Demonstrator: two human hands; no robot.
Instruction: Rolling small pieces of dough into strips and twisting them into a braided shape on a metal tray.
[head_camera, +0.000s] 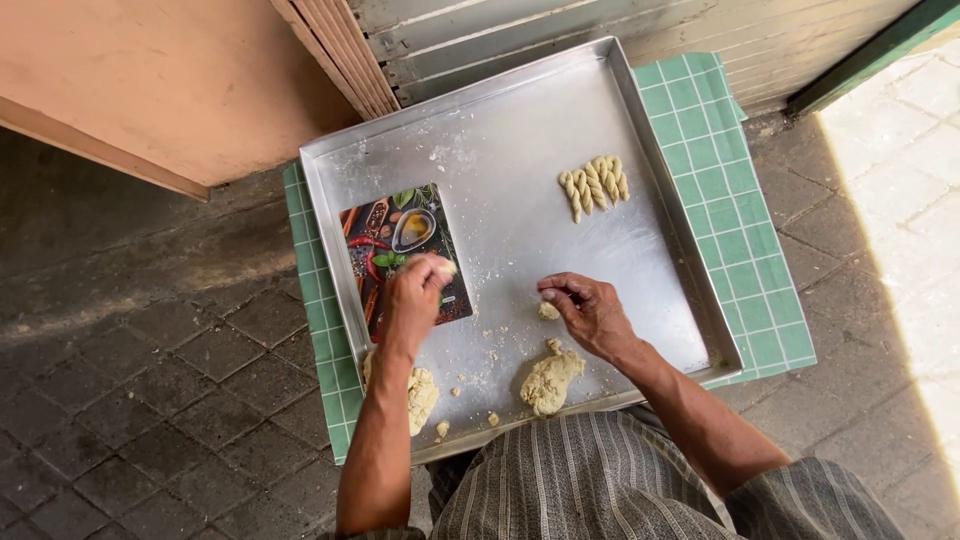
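Dough work on a metal tray, both of your hands over the tray floor.

Your left hand (413, 297) rests on the small printed board (405, 255) at the tray's left side, fingers curled around a small piece of dough (443, 267) pressed against the board. Your right hand (590, 312) hovers near the tray's middle, fingertips pinched together on a bit of dough, with a small dough lump (547, 311) just beside them on the tray (640, 260). Two larger dough masses lie at the near edge: one (549, 379) below your right hand, one (420, 393) beside your left forearm. A row of twisted dough pieces (594, 184) sits well apart, toward the far right. The tray stands on a green checked cloth (745, 230) over dark paving.
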